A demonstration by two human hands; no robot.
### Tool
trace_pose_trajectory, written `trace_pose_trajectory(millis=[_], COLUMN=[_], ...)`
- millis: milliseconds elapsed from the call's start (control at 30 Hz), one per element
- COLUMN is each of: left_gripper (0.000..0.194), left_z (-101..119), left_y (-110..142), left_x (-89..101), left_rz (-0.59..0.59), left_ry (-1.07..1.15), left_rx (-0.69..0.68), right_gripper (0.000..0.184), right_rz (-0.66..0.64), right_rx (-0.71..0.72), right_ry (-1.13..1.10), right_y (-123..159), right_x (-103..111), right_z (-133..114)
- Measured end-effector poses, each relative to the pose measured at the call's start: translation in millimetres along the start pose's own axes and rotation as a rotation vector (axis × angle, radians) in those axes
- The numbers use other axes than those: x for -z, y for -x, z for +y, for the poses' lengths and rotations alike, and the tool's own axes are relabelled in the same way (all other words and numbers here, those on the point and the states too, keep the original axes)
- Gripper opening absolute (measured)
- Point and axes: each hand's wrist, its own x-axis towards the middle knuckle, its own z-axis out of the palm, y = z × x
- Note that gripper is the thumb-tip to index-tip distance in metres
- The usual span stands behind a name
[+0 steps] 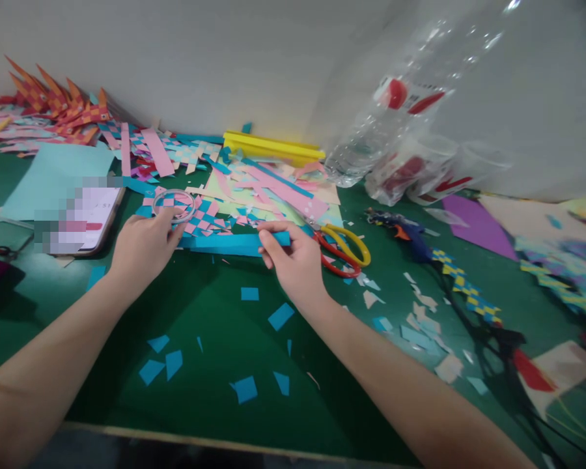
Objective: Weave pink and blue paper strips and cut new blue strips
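With our hands at the clock's center, we hold the blue strip (224,244) level between them, over the counter (200,404). Our right hand (293,264) has its fingers pinched closed on the strip's right end; our left hand (144,244) bends its fingers at the tape (193,207) and the strip's left end, and we cannot tell which it grips. The work looks partway along to us: checked pieces (205,218) lie woven at ten o'clock, an orange spiky piece (78,104) stands farther out that way, and blue scraps (280,317) show cutting done at six. The strip in hand is not yet woven into anything, and how much remains we cannot tell. The scissors (329,229) lie at three. Of the containers, a clear bottle (385,111) leans at two o'clock, showing no evident contents; clear cups (427,163) lie beyond it, their insides too blurred to read.
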Motion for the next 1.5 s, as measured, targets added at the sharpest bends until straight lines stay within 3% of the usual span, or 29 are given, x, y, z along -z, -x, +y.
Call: trace_pose_trajectory(millis=[300, 533, 633, 733, 800, 900, 1033, 1133, 1233, 1300, 1500], left_gripper=[0.036, 0.033, 0.034, 0.032, 0.03, 0.028, 0.028, 0.028, 0.027, 0.026, 0.025], left_z=[-4, -10, -6, 5, 15, 31, 40, 38, 35, 35, 38], left_y=[-2, -4, -3, 2, 7, 13, 15, 15, 14, 14, 14], left_x=[6.5, -0.1, -2.6, -4.3, -5.3, -8.2, -14.6, -18.5, -19.3, -18.6, -17.5], left_rz=[-0.023, 0.004, 0.119, 0.193, 0.158, 0.094, -0.028, -0.081, -0.092, -0.089, -0.119], left_ry=[0.098, 0.131, 0.087, 0.113, 0.187, 0.268, 0.258, 0.251, 0.265, 0.277, 0.349], left_rx=[0.133, 0.156, 0.033, -0.138, -0.269, -0.471, -0.615, -0.63, -0.616, -0.618, -0.596], right_gripper=[0.012, 0.015, 0.013, 0.013, 0.017, 0.029, 0.036, 0.032, 0.03, 0.033, 0.042], right_rz=[-0.054, -0.104, -0.113, -0.215, -0.271, -0.174, -0.09, -0.138, -0.142, -0.163, -0.173], right_rx=[0.112, 0.051, 0.046, 0.082, 0.161, 0.376, 0.518, 0.428, 0.225, 0.084, -0.07], right_ry=[0.421, 0.399, 0.433, 0.482, 0.551, 0.791, 1.052, 1.18, 1.335, 1.448, 1.541], right_y=[-15, -27, -27, -20, -14, -8, -16, -28, -35, -34, -24], right_x=[19, 33, 32, 24, 17, 12, 29, 58, 87, 102, 124], right_z=[6, 16, 14, 11, 10, 5, -15, -33, -37, -30, 5])
